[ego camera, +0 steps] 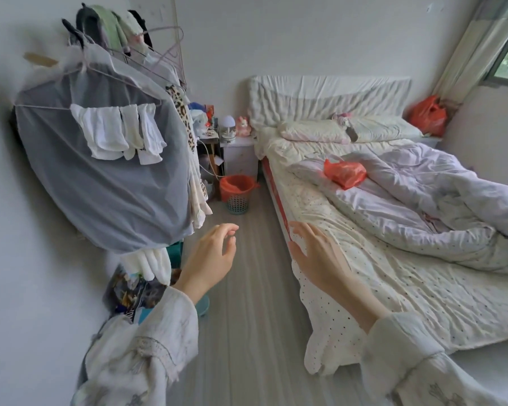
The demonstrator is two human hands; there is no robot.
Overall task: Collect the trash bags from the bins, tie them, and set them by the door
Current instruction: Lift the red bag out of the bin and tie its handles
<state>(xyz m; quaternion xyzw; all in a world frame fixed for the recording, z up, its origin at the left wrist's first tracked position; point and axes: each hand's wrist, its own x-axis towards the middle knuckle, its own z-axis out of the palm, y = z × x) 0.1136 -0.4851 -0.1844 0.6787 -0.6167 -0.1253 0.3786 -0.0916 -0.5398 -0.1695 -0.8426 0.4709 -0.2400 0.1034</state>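
Head camera view of a bedroom: a person stands in the floor aisle between a loaded clothes rack point(106, 159) on the left and a low bed point(393, 259) on the right, both hands raised ahead and holding nothing. The left hand point(211, 256) hangs over the floor with fingers loosely curled; the right hand point(317, 256) is spread flat, released, at the near edge of the mattress, and whether it touches the sheet cannot be told. At the far end of the aisle, beside a white nightstand point(241, 153), sits a teal mesh bin point(237, 203) lined with an orange-red trash bag point(235, 186), still in place and untied. A second loose red bag point(345, 172) lies on the quilt, and a third red bag point(427, 115) rests by the far-right corner under the window. The collecting step appears only to be starting. Next, by judgement, comes walking to the bin, gathering the liner's rim with both hands and lifting it straight out. No door is in view.
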